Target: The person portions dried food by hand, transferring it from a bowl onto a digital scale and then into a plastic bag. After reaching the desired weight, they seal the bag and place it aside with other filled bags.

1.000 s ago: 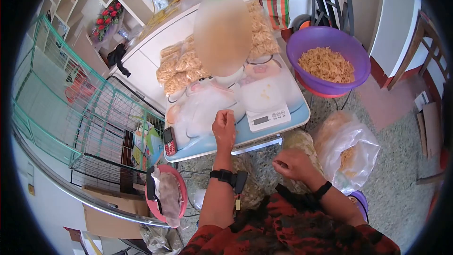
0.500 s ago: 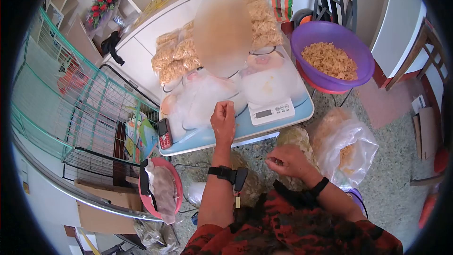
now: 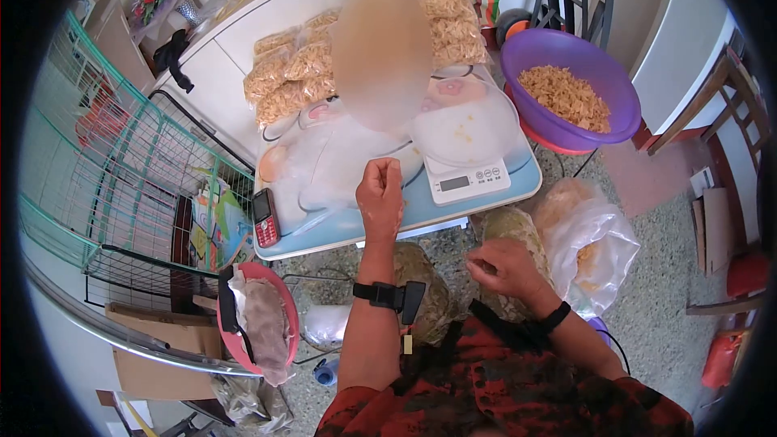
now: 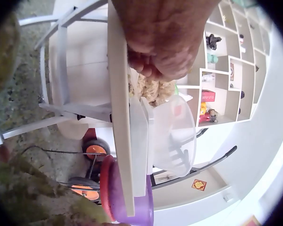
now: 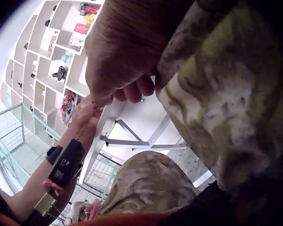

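In the head view my left hand [image 3: 380, 201] is at the front edge of the folding table [image 3: 388, 231], its fingers curled in with nothing visible in them. Close by lie flat clear plastic bags [image 3: 340, 170]. To its right a white kitchen scale [image 3: 468, 182] carries a translucent tray [image 3: 465, 133] with a few yellowish crumbs. Over my knee in camouflage trousers [image 3: 518, 247] hangs my right hand [image 3: 506, 267], fingers loosely bent and holding nothing. The right wrist view shows those bent fingers [image 5: 132, 92] beside the trouser leg. A blurred oval hides the table's middle back.
Filled bags of yellowish flakes [image 3: 457, 28] line the table's back. A purple basin [image 3: 623, 117] of flakes stands right, above an open clear sack [image 3: 607, 275]. A red phone [image 3: 265, 218] lies at the left corner. A pink basin [image 3: 287, 299] and green wire cage [image 3: 154, 162] stand left.
The head view has shifted, so the table and the things left of it appear farther left and slightly higher. Both hands keep nearly the same pose.
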Tool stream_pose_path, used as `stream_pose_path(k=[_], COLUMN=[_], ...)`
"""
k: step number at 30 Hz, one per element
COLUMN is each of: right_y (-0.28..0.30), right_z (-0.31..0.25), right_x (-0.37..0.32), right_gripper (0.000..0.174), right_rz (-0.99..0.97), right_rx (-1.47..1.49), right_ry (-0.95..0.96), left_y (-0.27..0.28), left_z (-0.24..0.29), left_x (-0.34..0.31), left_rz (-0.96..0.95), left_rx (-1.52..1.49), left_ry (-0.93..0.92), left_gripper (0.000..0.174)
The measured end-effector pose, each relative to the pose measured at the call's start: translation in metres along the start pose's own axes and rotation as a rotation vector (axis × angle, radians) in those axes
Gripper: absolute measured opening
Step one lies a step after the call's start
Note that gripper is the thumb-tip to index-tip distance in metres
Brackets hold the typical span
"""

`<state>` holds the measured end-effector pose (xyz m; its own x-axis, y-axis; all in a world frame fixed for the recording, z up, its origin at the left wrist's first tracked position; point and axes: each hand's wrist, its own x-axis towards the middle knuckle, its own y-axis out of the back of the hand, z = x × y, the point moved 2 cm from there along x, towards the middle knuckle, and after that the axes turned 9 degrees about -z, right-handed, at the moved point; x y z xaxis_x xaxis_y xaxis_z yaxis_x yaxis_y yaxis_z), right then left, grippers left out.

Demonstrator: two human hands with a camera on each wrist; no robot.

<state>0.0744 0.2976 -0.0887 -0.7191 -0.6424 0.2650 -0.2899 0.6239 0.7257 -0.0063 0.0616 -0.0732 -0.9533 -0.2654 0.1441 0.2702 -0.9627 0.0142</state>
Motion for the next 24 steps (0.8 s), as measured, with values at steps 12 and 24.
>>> stream_pose_path(k=[12, 24], right_y=[0.003, 0.005], right_z=[0.012, 0.013], right_x=[-0.017, -0.018], right_gripper=[0.011, 0.011], right_rz=[0.059, 0.103], right_rx=[-0.030, -0.097], right_ry=[-0.010, 0.010], left_y=[0.000, 0.001], left_z=[0.001, -0.001], left_x=[-0.002, -0.002], left_rz=[0.001, -0.003], left_rx=[0.003, -0.014], left_ry=[-0.079, -0.079], left_gripper=[0.014, 0.015])
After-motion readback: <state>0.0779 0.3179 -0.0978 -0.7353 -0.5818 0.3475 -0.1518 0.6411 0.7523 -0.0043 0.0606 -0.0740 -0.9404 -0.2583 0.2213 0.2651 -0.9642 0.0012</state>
